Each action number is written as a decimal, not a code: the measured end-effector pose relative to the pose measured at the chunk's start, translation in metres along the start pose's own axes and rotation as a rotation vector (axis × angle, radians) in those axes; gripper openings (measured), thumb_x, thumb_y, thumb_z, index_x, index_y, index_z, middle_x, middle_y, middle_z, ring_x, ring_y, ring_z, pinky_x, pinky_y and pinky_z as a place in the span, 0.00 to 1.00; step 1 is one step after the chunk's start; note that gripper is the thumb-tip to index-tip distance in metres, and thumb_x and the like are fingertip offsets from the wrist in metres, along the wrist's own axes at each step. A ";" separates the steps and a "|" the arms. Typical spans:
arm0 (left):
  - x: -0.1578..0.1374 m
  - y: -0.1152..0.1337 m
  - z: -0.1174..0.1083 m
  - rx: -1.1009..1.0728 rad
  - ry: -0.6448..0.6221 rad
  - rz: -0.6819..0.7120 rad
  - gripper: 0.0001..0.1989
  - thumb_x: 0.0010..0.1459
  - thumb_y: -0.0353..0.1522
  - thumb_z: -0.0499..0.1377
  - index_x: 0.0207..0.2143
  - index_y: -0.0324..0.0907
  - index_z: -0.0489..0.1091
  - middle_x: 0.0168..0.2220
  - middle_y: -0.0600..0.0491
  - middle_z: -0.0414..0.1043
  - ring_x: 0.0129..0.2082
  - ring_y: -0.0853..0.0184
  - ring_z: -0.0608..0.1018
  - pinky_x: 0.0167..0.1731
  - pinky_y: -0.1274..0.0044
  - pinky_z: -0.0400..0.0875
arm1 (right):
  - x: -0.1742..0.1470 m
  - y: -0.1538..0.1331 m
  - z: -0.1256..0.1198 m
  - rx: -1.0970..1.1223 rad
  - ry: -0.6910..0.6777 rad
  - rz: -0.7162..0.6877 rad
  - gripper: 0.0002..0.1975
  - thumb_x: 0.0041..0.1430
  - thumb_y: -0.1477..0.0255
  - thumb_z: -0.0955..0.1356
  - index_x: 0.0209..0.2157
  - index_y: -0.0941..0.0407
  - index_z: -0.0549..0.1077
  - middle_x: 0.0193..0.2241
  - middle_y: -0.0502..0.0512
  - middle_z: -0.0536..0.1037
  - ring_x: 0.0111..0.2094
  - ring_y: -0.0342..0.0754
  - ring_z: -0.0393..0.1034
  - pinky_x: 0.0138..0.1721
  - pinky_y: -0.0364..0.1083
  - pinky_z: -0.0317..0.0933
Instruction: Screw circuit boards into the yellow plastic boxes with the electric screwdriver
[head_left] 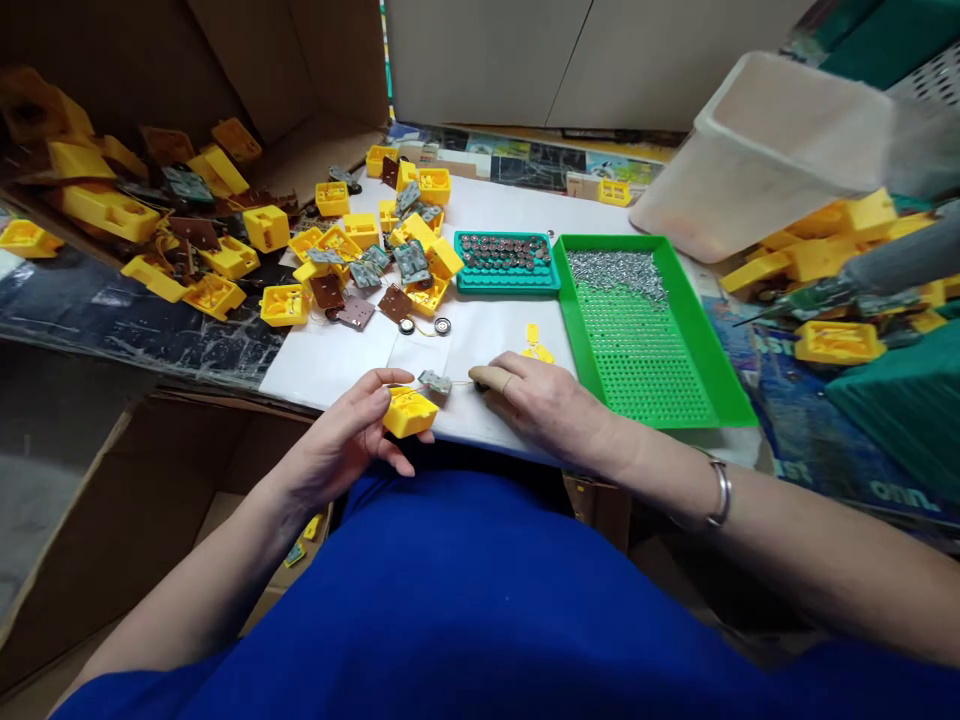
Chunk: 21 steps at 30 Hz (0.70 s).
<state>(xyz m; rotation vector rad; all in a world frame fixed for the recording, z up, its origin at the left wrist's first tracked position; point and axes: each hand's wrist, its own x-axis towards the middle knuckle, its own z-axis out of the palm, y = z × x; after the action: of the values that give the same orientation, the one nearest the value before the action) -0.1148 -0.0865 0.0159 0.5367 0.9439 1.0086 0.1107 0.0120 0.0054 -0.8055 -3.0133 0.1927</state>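
Observation:
My left hand (364, 430) is closed round a small open yellow plastic housing (410, 412), its hollow side facing up. Thin wires run from it to a small grey circuit board (436, 382) just beyond its rim. To the right, my right hand (525, 395) pinches a small dark round part (478, 386) on the end of a wire, low over the white work surface. The fingers cover most of that part. Some small flat yellow plastic pieces (535, 346) lie just past my right knuckles.
Yellow housings with boards and small speakers (443, 326) are heaped at left, spilling from a cardboard box (315, 130). A teal tray (508, 280) holds round metal parts. A green perforated basket (731, 395) contains screws. At right are a whitish bin (780, 150) and a power screwdriver (885, 255).

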 end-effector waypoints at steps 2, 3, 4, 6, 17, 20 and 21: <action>-0.001 0.000 0.007 0.023 0.068 0.017 0.25 0.51 0.37 0.68 0.48 0.43 0.63 0.35 0.52 0.75 0.32 0.64 0.80 0.19 0.79 0.77 | 0.003 0.001 -0.001 0.026 -0.045 0.099 0.12 0.66 0.78 0.62 0.44 0.61 0.76 0.38 0.62 0.76 0.34 0.48 0.69 0.34 0.45 0.61; -0.001 0.001 0.010 0.037 0.097 0.015 0.25 0.50 0.34 0.69 0.47 0.43 0.62 0.34 0.53 0.75 0.31 0.65 0.79 0.19 0.80 0.76 | 0.004 0.001 -0.002 0.037 -0.070 0.132 0.12 0.66 0.77 0.62 0.42 0.61 0.77 0.37 0.62 0.76 0.33 0.48 0.69 0.34 0.45 0.61; -0.001 0.001 0.012 0.047 0.114 0.007 0.24 0.49 0.32 0.69 0.46 0.43 0.62 0.33 0.54 0.75 0.30 0.66 0.79 0.18 0.81 0.75 | 0.005 0.002 -0.002 0.055 -0.083 0.151 0.12 0.66 0.76 0.63 0.43 0.61 0.77 0.37 0.62 0.76 0.33 0.48 0.69 0.34 0.45 0.61; 0.000 0.001 0.016 0.051 0.112 -0.010 0.24 0.47 0.29 0.70 0.43 0.42 0.63 0.34 0.54 0.75 0.30 0.67 0.79 0.18 0.84 0.73 | 0.007 0.003 -0.004 0.110 -0.058 0.158 0.13 0.65 0.75 0.63 0.48 0.61 0.75 0.37 0.61 0.77 0.34 0.48 0.70 0.34 0.44 0.60; 0.006 0.012 0.020 -0.067 0.123 -0.180 0.17 0.52 0.25 0.64 0.46 0.39 0.69 0.42 0.44 0.79 0.35 0.61 0.84 0.25 0.82 0.77 | 0.017 -0.003 -0.013 0.058 -0.128 0.112 0.12 0.65 0.80 0.61 0.39 0.63 0.76 0.36 0.64 0.77 0.32 0.47 0.70 0.31 0.45 0.57; 0.007 0.012 0.023 -0.080 0.159 -0.216 0.17 0.53 0.25 0.64 0.46 0.38 0.68 0.41 0.43 0.80 0.38 0.60 0.84 0.30 0.83 0.78 | 0.016 0.004 -0.015 0.506 -0.023 0.248 0.09 0.65 0.75 0.63 0.37 0.61 0.75 0.34 0.60 0.77 0.33 0.45 0.70 0.34 0.45 0.62; 0.008 0.011 0.025 -0.066 0.168 -0.206 0.17 0.53 0.25 0.64 0.46 0.38 0.68 0.41 0.43 0.80 0.39 0.60 0.84 0.33 0.82 0.78 | 0.014 0.006 -0.017 0.733 -0.012 0.299 0.09 0.65 0.72 0.64 0.37 0.61 0.74 0.32 0.57 0.76 0.31 0.44 0.69 0.33 0.44 0.63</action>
<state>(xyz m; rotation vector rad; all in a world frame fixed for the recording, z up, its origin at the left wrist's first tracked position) -0.0964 -0.0736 0.0335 0.2961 1.0873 0.9048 0.1020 0.0262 0.0212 -1.1181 -2.4753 1.2046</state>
